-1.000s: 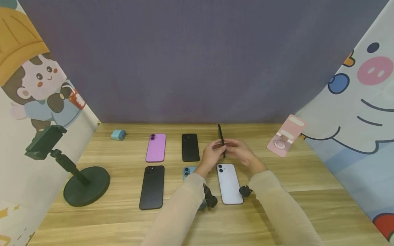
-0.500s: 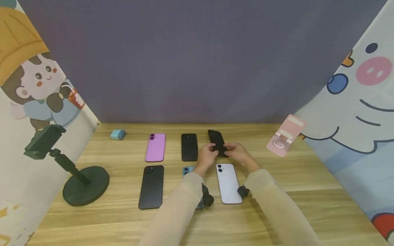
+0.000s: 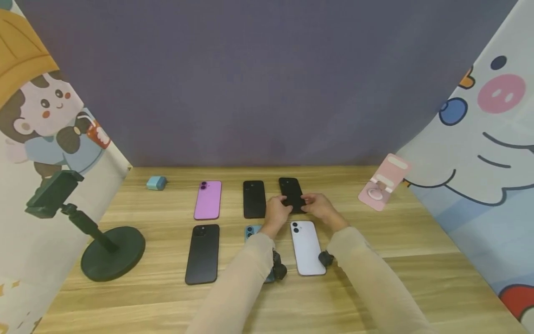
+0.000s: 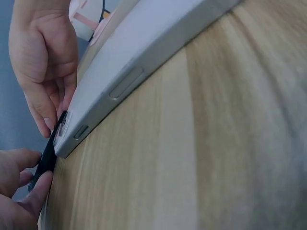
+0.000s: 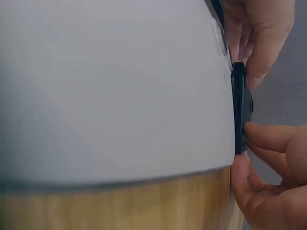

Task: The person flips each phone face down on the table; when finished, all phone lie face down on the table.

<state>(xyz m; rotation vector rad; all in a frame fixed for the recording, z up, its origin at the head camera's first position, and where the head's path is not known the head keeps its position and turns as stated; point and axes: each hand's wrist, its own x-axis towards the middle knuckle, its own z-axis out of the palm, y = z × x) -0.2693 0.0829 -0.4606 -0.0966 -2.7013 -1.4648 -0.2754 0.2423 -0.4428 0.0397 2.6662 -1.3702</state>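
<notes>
A black smartphone is back up at the rear of the table, its camera end away from me. My left hand pinches its left edge, and my right hand pinches its right edge. In the right wrist view, thumb and fingers of the right hand close on the dark phone edge. Just in front of it lies a white phone. Beneath my left forearm a blue phone is mostly hidden. To the left of the hands is another black phone.
Further left lie a pink-purple phone and a larger black phone. A dark green phone stand occupies the left side, with a blue charger plug behind. At right sits a pink folding stand.
The black phone, on edge between the hands a second ago, has been lowered flat with its back up. Both hands have come down with it, and the view has shifted slightly.
</notes>
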